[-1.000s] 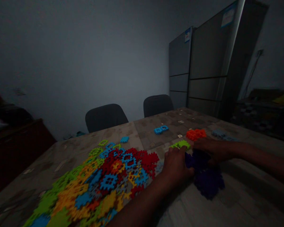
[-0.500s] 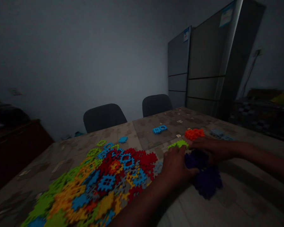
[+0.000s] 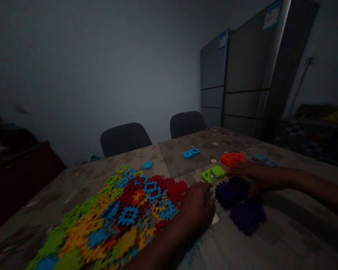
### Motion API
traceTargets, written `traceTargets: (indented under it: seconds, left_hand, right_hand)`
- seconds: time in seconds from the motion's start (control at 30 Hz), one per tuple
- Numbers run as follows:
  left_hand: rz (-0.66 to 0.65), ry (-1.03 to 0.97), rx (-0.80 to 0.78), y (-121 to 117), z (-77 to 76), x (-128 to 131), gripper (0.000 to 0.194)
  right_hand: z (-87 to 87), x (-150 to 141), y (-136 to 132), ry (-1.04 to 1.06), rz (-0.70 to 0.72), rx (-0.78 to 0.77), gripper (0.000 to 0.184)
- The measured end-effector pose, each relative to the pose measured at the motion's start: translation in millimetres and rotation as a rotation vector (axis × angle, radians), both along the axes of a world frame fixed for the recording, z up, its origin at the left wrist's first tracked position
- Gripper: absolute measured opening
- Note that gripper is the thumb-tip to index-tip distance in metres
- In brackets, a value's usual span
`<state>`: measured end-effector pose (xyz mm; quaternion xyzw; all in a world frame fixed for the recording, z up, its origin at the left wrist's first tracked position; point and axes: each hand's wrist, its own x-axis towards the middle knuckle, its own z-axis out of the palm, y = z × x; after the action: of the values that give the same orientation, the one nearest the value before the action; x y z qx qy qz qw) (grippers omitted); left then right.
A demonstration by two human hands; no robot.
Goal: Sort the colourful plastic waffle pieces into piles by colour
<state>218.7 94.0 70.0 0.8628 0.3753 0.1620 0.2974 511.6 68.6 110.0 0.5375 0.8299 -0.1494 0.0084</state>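
Dim light is falling on a patterned surface (image 3: 171,161), with two dark chairs (image 3: 126,138) standing along its far edge and a pale wall (image 3: 115,67) rising behind them. Tall cabinets (image 3: 242,75) are standing toward 1 o'clock in the view.

Purple pieces (image 3: 246,217) are lying toward 4 o'clock, forming a toothed cluster. The right hand (image 3: 249,175) is reaching over their far side, fingers bent and touching them; whether it is gripping them, I cannot tell. The left hand (image 3: 199,200) is hovering at the cluster's 9 o'clock side, just apart from it, released, with fingers loosely curling and nothing showing in them.

From the purple pieces, green pieces (image 3: 218,171) are sitting near 11 o'clock, orange pieces (image 3: 232,159) at 12, grey-blue pieces (image 3: 264,160) at 1, and a joined blue pair (image 3: 190,153) farther off at 10. Past the left hand, a mixed pile (image 3: 126,215) is spreading toward 9 o'clock, showing red, blue, yellow, green and grey.
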Motion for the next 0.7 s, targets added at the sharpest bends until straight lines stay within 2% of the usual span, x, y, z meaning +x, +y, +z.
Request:
traceTargets:
  seconds: [0.13,0.27,0.43,0.6,0.7]
  left_hand:
    - [0.010,-0.003,-0.020,-3.7,-6.0,2.5,0.054]
    - [0.009,-0.013,-0.040,-5.5,-13.8,4.0,0.063]
    - [-0.056,-0.061,-0.032,-10.8,-10.7,3.9,0.057]
    - [-0.074,-0.087,-0.034,-14.3,-7.4,5.9,0.052]
    - [-0.065,-0.098,-0.047,-14.8,-9.9,6.3,0.055]
  right_hand:
    - [1.4,-9.6,-4.3,0.012,0.008,-0.006,0.079]
    - [5.6,-31.4,-7.1,0.100,0.078,-0.001,0.076]
    - [6.5,-51.9,-2.1,0.103,0.068,-0.053,0.078]
    - [5.2,-54.1,1.6,0.091,0.085,-0.043,0.066]
    - [4.9,-49.8,1.0,0.089,0.073,-0.044,0.069]
